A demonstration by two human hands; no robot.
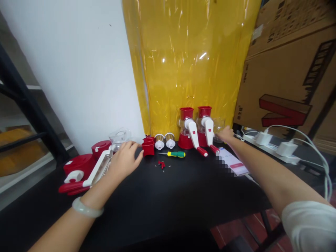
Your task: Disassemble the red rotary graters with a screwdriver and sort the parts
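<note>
My left hand (127, 157) hovers with its fingers apart, fingertips close to the stacked red feed hoppers (148, 146). At the far right of the table, my right hand (225, 134) has its fingers curled at a clear plastic housing (219, 126), partly hidden behind the hand. Beside it stand two red and white rotary graters, the right grater (205, 127) and the left grater (187, 129), their crank handles pointing forward. Two metal grating drums (165, 141) sit between hoppers and graters. A green and yellow screwdriver (176, 154) lies in front of the drums.
Small red parts (162, 164) and several screws lie mid-table. Red bases (80, 165), white cranks (98, 166) and clear housings (120, 135) are grouped at left. A phone (233, 161) and a power strip (273, 148) with cables are at right, below a large cardboard box (286, 77).
</note>
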